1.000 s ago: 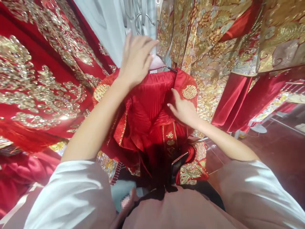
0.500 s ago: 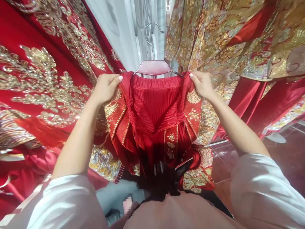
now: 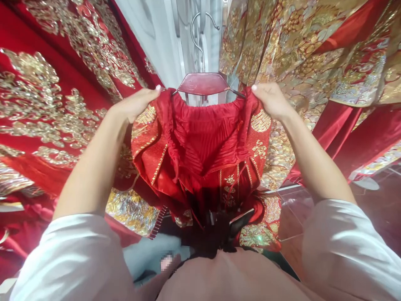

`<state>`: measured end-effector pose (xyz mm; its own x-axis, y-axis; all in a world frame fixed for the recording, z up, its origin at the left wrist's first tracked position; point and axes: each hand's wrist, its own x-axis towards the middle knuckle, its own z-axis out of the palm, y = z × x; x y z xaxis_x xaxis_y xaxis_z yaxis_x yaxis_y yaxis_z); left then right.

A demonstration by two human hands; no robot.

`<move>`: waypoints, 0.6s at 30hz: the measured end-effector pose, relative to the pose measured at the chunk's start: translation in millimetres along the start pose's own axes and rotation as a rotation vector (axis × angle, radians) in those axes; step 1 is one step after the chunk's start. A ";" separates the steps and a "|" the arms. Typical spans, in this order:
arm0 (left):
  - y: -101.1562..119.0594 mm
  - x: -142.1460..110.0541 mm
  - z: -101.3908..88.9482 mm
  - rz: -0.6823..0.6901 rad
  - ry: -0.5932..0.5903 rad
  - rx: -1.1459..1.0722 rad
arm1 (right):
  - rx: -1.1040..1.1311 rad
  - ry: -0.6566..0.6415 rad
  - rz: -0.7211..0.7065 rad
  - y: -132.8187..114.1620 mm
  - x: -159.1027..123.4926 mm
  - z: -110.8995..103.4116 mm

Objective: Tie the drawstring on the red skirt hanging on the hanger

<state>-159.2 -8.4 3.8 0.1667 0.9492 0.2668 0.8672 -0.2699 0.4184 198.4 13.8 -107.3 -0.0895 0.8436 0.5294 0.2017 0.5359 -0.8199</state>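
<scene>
A red skirt (image 3: pixel 203 146) with a gathered waistband and gold embroidered panels hangs in front of me from a clothes hanger (image 3: pixel 203 83). The hanger has a metal hook and a reddish middle plate. My left hand (image 3: pixel 138 102) pinches the waistband's left corner, thumb on top. At the opposite corner my right hand (image 3: pixel 271 98) grips the cloth in the same way. Both hands hold the waistband stretched between them, beside the hanger's arms. The fingers under the fabric are hidden. Lower folds of the skirt fall into shadow near my body.
Red cloth with gold beading (image 3: pixel 46 96) hangs close on the left. On the right hangs a gold-patterned garment (image 3: pixel 300 50). Behind the hanger are white bars and pale drapery (image 3: pixel 150 29). Below lie a dark flat object (image 3: pixel 241 217) and a tiled floor (image 3: pixel 294 219).
Both hands have risen slightly and spread a little farther apart, widening the waistband. The hanger sits higher in view, its plate tilted differently to the light.
</scene>
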 end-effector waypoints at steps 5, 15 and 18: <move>0.3 -16.1 -2.5 -0.020 -0.022 -0.108 | -0.238 -0.055 -0.100 -6.6 -2.7 -11.3; 2.7 -84.4 52.0 0.034 0.559 0.490 | -0.523 0.375 -0.106 6.4 -168.1 91.6; 2.6 -85.7 63.5 0.070 0.572 0.452 | -0.401 0.003 0.170 26.0 -222.0 161.1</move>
<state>-141.5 -80.1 -73.1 0.0648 0.6658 0.7433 0.9930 -0.1167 0.0179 66.4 -154.2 -281.3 -0.0198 0.9184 0.3952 0.5763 0.3335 -0.7461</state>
